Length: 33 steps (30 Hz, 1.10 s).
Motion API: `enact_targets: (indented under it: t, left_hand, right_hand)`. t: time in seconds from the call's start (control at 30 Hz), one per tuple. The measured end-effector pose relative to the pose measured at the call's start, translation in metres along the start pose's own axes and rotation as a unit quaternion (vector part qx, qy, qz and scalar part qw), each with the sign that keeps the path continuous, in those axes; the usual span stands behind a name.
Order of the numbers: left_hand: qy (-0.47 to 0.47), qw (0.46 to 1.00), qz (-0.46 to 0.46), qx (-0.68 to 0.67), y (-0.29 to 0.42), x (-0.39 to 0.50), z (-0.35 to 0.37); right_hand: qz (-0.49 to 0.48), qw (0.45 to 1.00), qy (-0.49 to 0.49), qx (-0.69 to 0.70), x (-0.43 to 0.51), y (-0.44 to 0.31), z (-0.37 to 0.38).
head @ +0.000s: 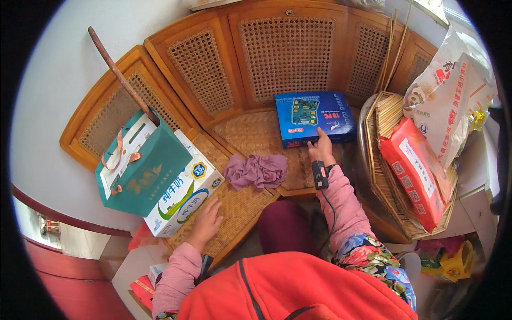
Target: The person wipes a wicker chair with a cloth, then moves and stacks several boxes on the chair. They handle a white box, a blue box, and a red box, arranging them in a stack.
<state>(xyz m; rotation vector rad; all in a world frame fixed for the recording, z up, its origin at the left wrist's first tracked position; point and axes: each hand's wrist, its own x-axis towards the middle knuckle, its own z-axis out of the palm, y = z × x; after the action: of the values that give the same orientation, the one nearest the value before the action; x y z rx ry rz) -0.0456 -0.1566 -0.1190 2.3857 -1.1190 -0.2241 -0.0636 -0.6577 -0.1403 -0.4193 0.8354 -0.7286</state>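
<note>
My right hand (pixel 322 149) is at the near edge of a blue cardboard tool set box (pixel 312 114), one finger up over its edge and the others lower at its front side. The box lies flat on the woven seat, its lid printed with a picture of tools. My left hand (pixel 207 225) is empty, palm down with fingers apart, over the woven seat beside a white milk carton box (pixel 188 200). A crumpled mauve cloth (pixel 256 172) lies between the two hands. On the milk box leans a green paper gift bag (pixel 148 168) with ribbon handles.
The curved wooden bench (pixel 200 68) has cane back panels. A wooden stick (pixel 116 72) rises behind the gift bag. To the right, a red packet (pixel 416 176) rests on a reed tray (pixel 376 160), near a large printed sack (pixel 448 100) and thin sticks (pixel 392 52).
</note>
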Motion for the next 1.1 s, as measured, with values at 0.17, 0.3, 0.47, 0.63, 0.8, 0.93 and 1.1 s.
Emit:
enact_targets:
  t: [0.17,0.3,0.47,0.63,0.8,0.93,1.1]
  left_hand:
    - [0.048,0.995,0.072,-0.054,0.032,0.077,-0.005]
    - [-0.009,0.982,-0.036,-0.184,0.059,0.181,0.013]
    - [-0.075,0.929,-0.139,-0.336,0.094,0.279,0.056]
    - [-0.049,0.895,-0.153,-0.415,0.099,0.334,0.102]
    - [-0.030,0.876,-0.102,-0.470,0.102,0.354,0.132]
    - [0.000,0.867,-0.114,-0.484,0.113,0.343,0.134]
    - [-0.002,0.829,-0.154,-0.537,0.121,0.335,0.126]
  right_hand:
    - [-0.031,0.997,-0.024,-0.067,0.008,0.003,-0.044]
    - [-0.131,0.984,0.039,-0.112,0.004,-0.012,-0.063]
    - [-0.358,0.886,0.043,-0.290,-0.007,-0.040,-0.061]
    - [-0.450,0.761,0.098,-0.456,-0.010,-0.055,-0.062]
    - [-0.472,0.730,0.127,-0.478,0.007,-0.060,-0.056]
    - [-0.462,0.733,0.160,-0.473,0.015,-0.057,-0.053]
    - [-0.428,0.756,0.126,-0.478,0.013,-0.063,-0.055]
